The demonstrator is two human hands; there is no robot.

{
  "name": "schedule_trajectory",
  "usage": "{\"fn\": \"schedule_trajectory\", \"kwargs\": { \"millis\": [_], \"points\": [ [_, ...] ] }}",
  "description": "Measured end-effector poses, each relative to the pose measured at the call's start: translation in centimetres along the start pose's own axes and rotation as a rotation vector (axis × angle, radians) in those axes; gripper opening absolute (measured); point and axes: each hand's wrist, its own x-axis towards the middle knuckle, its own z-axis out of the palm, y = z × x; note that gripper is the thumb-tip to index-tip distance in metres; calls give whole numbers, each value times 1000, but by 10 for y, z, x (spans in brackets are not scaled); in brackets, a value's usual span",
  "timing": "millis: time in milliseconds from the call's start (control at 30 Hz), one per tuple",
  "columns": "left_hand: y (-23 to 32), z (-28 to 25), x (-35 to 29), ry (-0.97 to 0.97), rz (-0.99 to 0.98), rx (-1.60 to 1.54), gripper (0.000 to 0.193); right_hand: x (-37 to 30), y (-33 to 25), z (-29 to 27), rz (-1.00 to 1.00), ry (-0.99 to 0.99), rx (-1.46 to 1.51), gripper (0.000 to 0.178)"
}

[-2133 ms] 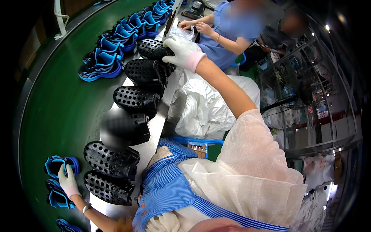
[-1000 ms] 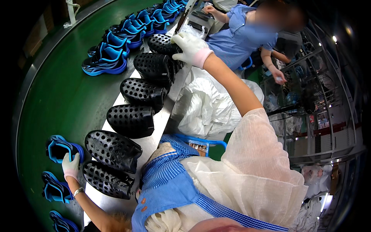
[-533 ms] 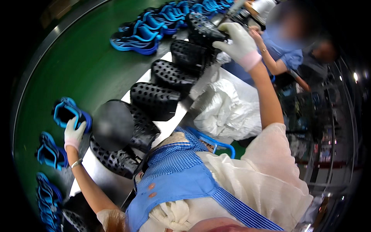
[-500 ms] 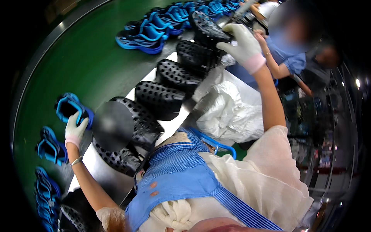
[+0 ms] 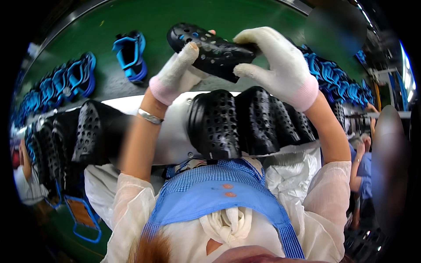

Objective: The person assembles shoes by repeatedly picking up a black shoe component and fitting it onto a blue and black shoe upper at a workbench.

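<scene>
A black, perforated, shoe-shaped shell is held up between my two white-gloved hands, above the green conveyor belt. My left hand grips its rounded left end, the thumb pressed on the upper side. My right hand closes on its right end between thumb and fingers. Through one of the holes a bit of blue shows; whether something sits inside I cannot tell. Left of my hands, a single black and blue shoe stands on the belt. Below them, a perforated black shell leads a row of similar ones.
The shells stand along a pale metal ledge against the belt. Rows of blue shoes line the belt at left and right. More black shells stand at left. A blue-framed stool is lower left; co-workers are at both sides.
My left hand has left a blue shoe on the belt, and my right hand has drawn a black shell from the row. Both hands now hold it together; the view has turned.
</scene>
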Motion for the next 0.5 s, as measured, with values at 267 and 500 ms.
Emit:
{"fn": "schedule_trajectory", "kwargs": {
  "millis": [267, 500],
  "points": [
    [-15, -40, -22, 286, 125, 46, 39, 38, 10, 54, 199, -331, 12, 40],
    [-12, -69, -25, 491, -139, 317, 45, 46, 25, 73, 189, -463, -113, 40]
  ]
}}
